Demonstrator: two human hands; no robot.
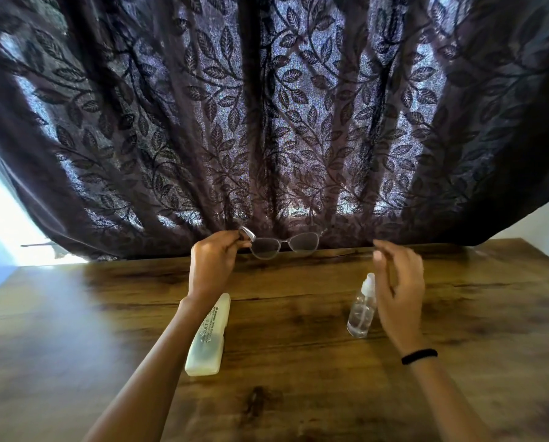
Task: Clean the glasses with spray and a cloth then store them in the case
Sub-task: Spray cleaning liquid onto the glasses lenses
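Observation:
My left hand (214,261) holds a pair of thin-framed glasses (284,245) up above the far part of the wooden table (298,378), pinching them at their left end; something pale shows at my fingertips there. My right hand (397,285) hovers with spread fingers, holding nothing, just right of a small clear spray bottle (362,309) that stands upright on the table. A pale, closed glasses case (207,336) lies on the table under my left forearm. I cannot make out a cloth for certain.
A dark leaf-patterned curtain (267,122) hangs right behind the table's far edge. Bright light comes in at the left (5,224). A black band (419,356) sits on my right wrist.

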